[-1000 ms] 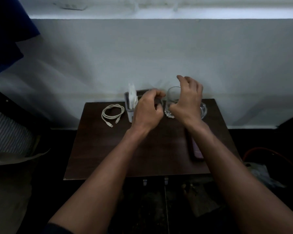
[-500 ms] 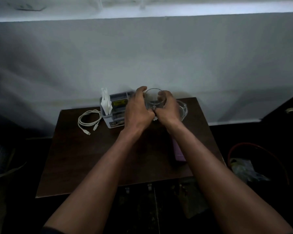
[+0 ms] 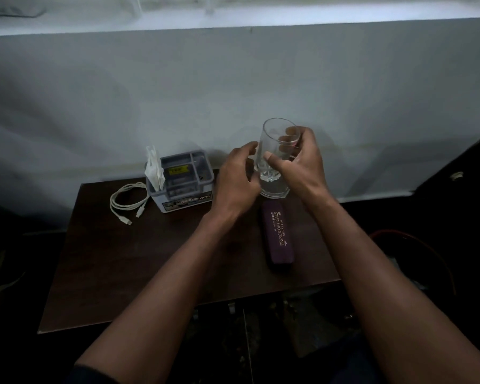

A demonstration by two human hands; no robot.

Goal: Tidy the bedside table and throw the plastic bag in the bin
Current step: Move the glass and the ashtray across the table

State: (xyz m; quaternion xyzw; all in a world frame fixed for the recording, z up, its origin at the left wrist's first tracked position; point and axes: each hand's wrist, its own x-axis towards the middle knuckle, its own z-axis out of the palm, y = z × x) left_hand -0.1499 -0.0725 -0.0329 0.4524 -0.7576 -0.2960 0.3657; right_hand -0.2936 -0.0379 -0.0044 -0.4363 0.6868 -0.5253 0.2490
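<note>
One clear drinking glass (image 3: 275, 162), held upright between two hands: the left hand (image 3: 237, 181) and the right hand (image 3: 302, 164). On the counter (image 3: 150, 259): one coiled white cable (image 3: 128, 200), one grey compartmented organiser box (image 3: 185, 180) with one white folded tissue or paper (image 3: 155, 167) standing in it, and one purple spectacle case (image 3: 279, 235). One bin (image 3: 427, 259) at the right, partly dark

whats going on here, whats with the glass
A person is tidying a dark wooden bedside table. Their right hand grips a clear drinking glass near the table's back edge, while the left hand is open beside it. A white cable, a grey organiser box and a purple spectacle case lie on the table.
</note>
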